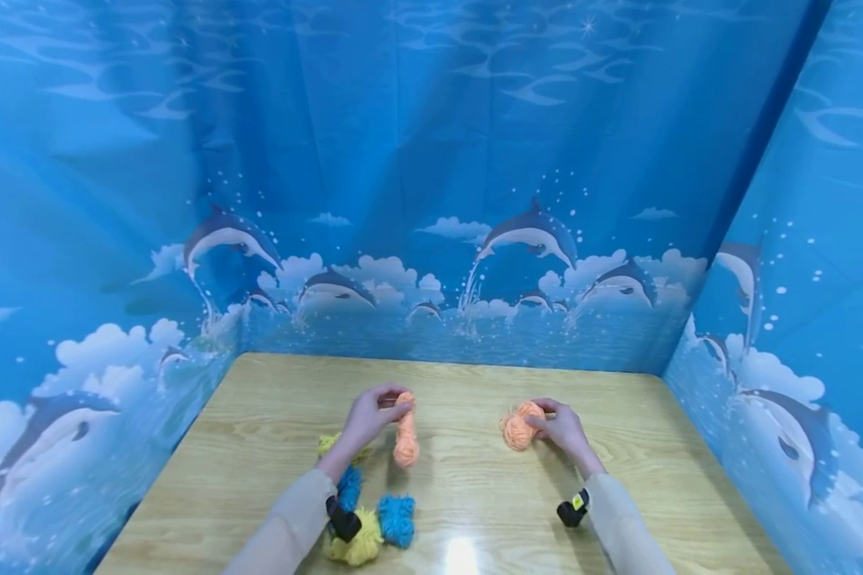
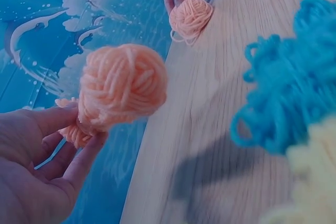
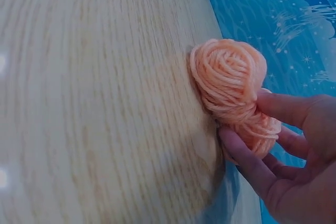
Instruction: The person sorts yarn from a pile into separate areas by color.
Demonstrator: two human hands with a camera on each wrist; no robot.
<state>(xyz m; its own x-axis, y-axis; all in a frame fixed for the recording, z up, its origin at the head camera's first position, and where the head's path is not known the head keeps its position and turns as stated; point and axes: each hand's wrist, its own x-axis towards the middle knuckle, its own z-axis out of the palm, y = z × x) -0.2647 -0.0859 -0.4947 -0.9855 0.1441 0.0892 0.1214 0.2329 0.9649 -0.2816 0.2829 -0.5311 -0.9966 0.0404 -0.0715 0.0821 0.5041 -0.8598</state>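
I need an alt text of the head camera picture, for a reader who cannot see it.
A person's left hand pinches one peach yarn bundle and the right hand a second peach bundle, at a wooden table. Blue yarn and yellow yarn lie beside the left sleeve. Behind hangs a blue backdrop printed with dolphins and clouds.

In the left wrist view, the left hand (image 2: 31,187) hides part of the orange yarn (image 2: 123,85) at its grip; right of that grip, yellow yarn (image 2: 315,177) is blurred and cut off.
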